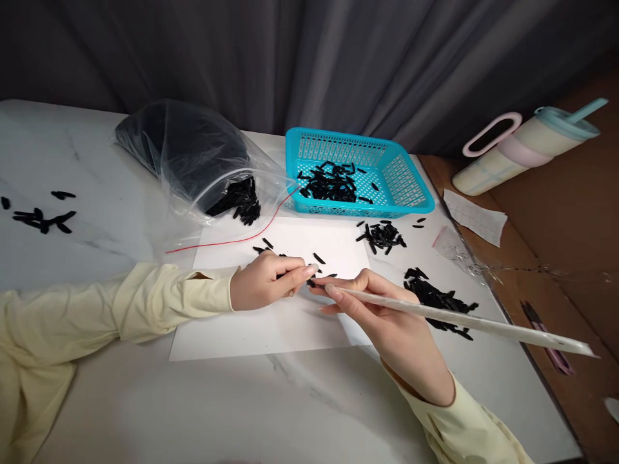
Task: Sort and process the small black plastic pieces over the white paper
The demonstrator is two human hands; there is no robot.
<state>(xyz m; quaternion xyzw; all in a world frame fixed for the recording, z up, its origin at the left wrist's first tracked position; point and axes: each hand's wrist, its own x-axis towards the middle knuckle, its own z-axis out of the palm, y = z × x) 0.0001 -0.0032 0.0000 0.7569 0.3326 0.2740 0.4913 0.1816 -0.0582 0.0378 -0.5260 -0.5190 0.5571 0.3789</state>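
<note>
My left hand [268, 278] is closed over a white paper sheet, thumb and forefinger pinched on a small black piece that is mostly hidden by the fingers. Facing it, my right hand [382, 309] grips a long, thin, pale stick [459, 319] like a pen. The stick's narrow end meets the left fingertips, and its other end points out to the right. Several slim black pieces [319, 258] lie on the paper [217, 341] around the hands. To the right of my right hand is a larger pile of black pieces [442, 299].
Behind the hands stands a turquoise basket [411, 207] holding black pieces. Left of it slumps a clear plastic bag [193, 142] of black pieces, with a red string [227, 243]. At the right are a tumbler [517, 154], crumpled plastic [459, 254] and a pink-handled tool [556, 357].
</note>
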